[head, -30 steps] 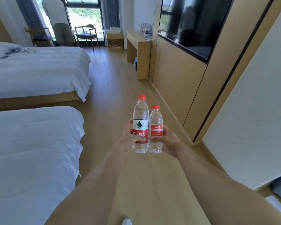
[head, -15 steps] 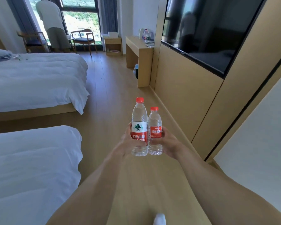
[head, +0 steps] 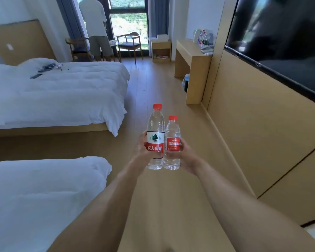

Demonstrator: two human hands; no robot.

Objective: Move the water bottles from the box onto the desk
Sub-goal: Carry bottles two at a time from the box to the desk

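Observation:
I hold two clear water bottles upright and side by side in front of me, above the wooden floor. My left hand (head: 142,148) grips the taller bottle (head: 155,137), which has a red cap and a red, white and green label. My right hand (head: 186,155) grips the shorter bottle (head: 172,142), red-capped with a red label. The wooden desk (head: 191,53) stands far ahead on the right against the wall, with several bottles (head: 203,38) and a kettle on its top. No box is in view.
Two white beds (head: 62,95) line the left side, the near bed (head: 35,197) beside my left arm. A wall panel with a dark television (head: 280,42) runs along the right. A person (head: 95,28) stands by the window chairs. A bin (head: 186,82) sits under the desk.
The view has advanced along the aisle and tilted up; the desk and far bed look nearer. Both hands keep the same hold on the bottles.

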